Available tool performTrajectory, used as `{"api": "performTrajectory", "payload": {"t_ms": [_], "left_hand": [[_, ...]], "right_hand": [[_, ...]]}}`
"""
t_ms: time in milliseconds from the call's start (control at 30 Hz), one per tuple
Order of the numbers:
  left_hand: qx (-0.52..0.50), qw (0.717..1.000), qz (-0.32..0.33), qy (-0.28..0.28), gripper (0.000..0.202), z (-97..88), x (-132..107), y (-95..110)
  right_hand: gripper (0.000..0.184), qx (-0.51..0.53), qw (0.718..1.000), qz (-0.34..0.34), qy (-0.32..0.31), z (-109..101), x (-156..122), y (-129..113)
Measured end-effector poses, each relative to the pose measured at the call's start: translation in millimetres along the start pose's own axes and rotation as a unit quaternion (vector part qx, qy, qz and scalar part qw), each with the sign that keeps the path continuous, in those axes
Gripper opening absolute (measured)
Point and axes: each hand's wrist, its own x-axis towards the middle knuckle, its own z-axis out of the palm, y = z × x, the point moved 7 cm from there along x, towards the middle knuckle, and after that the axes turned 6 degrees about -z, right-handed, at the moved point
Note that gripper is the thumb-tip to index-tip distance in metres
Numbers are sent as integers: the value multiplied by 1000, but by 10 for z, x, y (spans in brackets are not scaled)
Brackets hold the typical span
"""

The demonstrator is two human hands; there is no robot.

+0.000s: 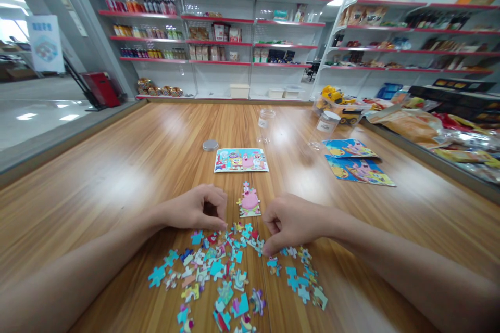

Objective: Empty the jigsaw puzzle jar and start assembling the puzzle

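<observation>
Loose jigsaw puzzle pieces [216,269], many of them turquoise, lie scattered in front of me. My left hand [197,207] rests at their far left edge, its fingers curled in toward the thumb. Across from it, my right hand [291,221] is curled too, its thumb tip at the pieces on the right. Whatever either hand's fingertips hold, if anything, is hidden. Between the hands lies a joined puzzle section [249,202] with a pink starfish figure. Just beyond it is a picture card [241,160] showing cartoon characters.
A silver lid [210,145] lies beside an open clear jar [265,126]. To the right stand a lidded jar [325,129], blue cartoon sheets [361,169] and a tub with yellow toy trucks [338,106]. Packaged goods [414,125] lie past the table's right edge; shelves [219,41] stand behind.
</observation>
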Motion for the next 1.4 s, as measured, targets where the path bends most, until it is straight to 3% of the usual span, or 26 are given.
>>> {"api": "performTrajectory", "payload": {"t_ms": [167,300,433,1200,1300,1400], "left_hand": [[-52,995,-71,-48,22,-85,-51,-130],[-56,990,-62,-113,12,-81,-77,-65],[-31,990,-51,-127,8,-57,-70,-5],[-61,990,-85,-99,15,-33,-52,-95],[-48,994,-63,-77,15,-113,-68,-108],[30,999,-11,-25,12,-314,-127,-119]], "right_hand": [[43,-6,1000,8,7,-12,0,-12],[44,-6,1000,12,8,-13,-3,-15],[44,-5,1000,13,12,-10,-1,-6],[45,-10,1000,13,19,-18,5,-12],[45,-8,1000,11,18,-16,0,-16],[45,-9,1000,3,22,-15,1,-11]]}}
